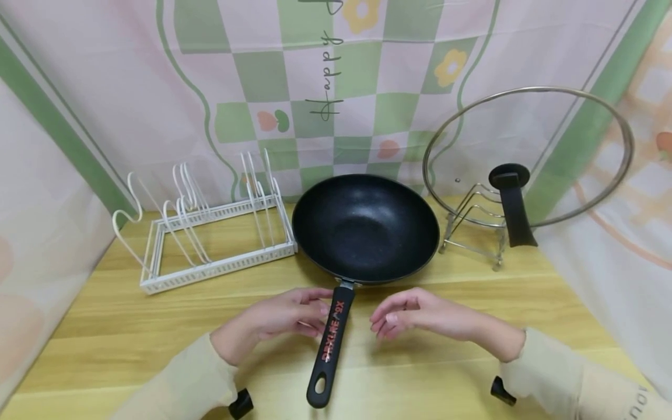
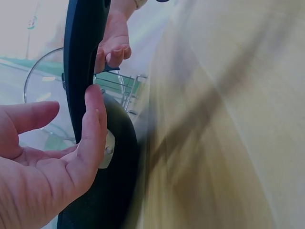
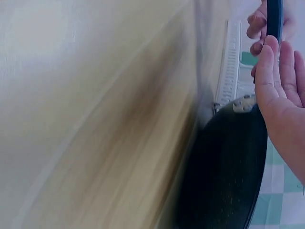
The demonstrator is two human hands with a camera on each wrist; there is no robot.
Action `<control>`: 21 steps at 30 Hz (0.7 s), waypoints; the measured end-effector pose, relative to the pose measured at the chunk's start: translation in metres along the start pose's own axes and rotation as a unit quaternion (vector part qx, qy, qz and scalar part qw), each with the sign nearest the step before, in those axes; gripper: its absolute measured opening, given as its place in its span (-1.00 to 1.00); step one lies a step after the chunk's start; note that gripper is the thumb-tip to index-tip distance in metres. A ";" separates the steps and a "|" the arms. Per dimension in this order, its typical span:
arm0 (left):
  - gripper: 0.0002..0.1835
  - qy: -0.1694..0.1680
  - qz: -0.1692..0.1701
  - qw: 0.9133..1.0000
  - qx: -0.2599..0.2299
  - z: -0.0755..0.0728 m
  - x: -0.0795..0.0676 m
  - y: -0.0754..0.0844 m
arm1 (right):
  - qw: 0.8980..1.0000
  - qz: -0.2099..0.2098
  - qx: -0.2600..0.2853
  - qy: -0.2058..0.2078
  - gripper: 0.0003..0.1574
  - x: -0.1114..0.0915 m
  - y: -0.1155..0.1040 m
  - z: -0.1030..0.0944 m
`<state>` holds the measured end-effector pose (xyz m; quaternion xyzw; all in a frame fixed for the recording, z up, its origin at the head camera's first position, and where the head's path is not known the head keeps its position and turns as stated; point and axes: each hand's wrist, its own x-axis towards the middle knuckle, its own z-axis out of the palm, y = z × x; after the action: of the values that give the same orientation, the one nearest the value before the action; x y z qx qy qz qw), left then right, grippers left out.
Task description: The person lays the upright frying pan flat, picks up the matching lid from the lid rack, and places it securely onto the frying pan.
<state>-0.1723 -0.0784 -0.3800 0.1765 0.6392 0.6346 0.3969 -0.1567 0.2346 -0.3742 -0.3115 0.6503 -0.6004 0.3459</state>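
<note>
A black frying pan [image 1: 366, 227], deep like a wok, sits in the middle of the wooden table with its long handle [image 1: 332, 344] pointing toward me. Red lettering runs along that handle. My left hand [image 1: 289, 315] is just left of the handle, its fingers loosely extended and their tips partly hidden by it; the left wrist view shows the same fingers [image 2: 93, 129] right at the handle without curling round it. On the other side, my right hand [image 1: 420, 315] hovers apart from the handle, palm inward and fingers relaxed, holding nothing.
To the left stands a white rack [image 1: 217, 269] with upright wire dividers. A glass lid [image 1: 625, 146] with a black knob stands tilted in a small metal wire rack [image 1: 472, 248] on the right. Behind the table hangs a checked green-and-white cloth [image 1: 357, 70].
</note>
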 end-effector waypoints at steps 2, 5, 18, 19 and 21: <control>-0.36 0.000 -0.003 1.000 0.013 -0.001 -0.002 0.003 | 1.000 0.001 -0.006 0.007 -0.54 -0.001 -0.001 -0.003; -0.36 -0.001 -0.007 0.999 0.035 -0.002 -0.004 0.006 | 1.000 -0.005 -0.021 0.018 -0.56 -0.003 -0.004 -0.007; -0.46 -0.003 0.006 0.987 0.160 -0.015 -0.002 0.023 | 0.970 -0.010 -0.210 0.125 -0.72 -0.017 -0.019 -0.053; -0.47 -0.005 0.009 0.985 0.174 -0.015 -0.001 0.025 | 0.963 -0.010 -0.229 0.140 -0.73 -0.019 -0.021 -0.057; -0.48 -0.005 0.010 0.980 0.201 -0.016 -0.001 0.029 | 0.951 -0.008 -0.257 0.173 -0.74 -0.023 -0.023 -0.064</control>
<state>-0.1916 -0.0863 -0.3540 0.2622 0.7500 0.4960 0.3504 -0.1962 0.2878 -0.3466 -0.2859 0.8302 -0.4602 0.1315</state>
